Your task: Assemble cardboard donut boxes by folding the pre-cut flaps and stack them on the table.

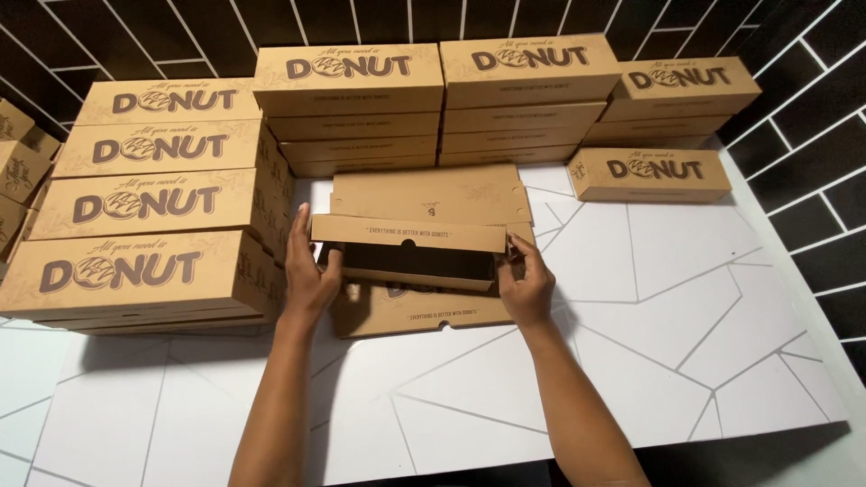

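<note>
My left hand (309, 271) and my right hand (525, 281) each pinch one end of a half-folded brown box (410, 248) on the white desk (631, 343). Stacks of boxes (153, 225) sit close by.

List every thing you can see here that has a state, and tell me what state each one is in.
Cardboard box between the hands: part-folded, lid flap up, dark inside showing.
Left hand: gripping the box's left end.
Right hand: gripping its right end.
Left stack of boxes: closed, piled four high.
Back stacks: closed, piled.
Single box at right: closed, lying alone on the white table.
</note>
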